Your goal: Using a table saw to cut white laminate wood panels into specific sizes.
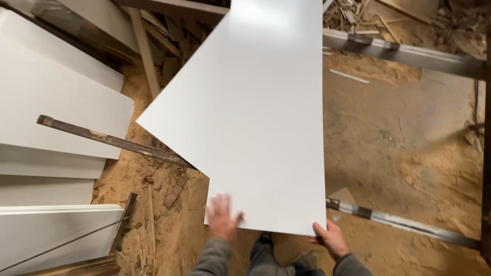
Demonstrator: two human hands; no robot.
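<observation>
A large white board is held out in front of me, stretching from the near edge up past the top of the view. My left hand lies flat on top of its near left corner, fingers spread and slightly blurred. My right hand grips the near right corner from below, with the thumb over the edge. Grey sleeves and my legs show beneath the board.
Stacked white panels lie to the left, with a rusty metal bar across them. Sawdust covers the floor. Grey metal rails run at upper right and lower right. Wood scraps pile at the top.
</observation>
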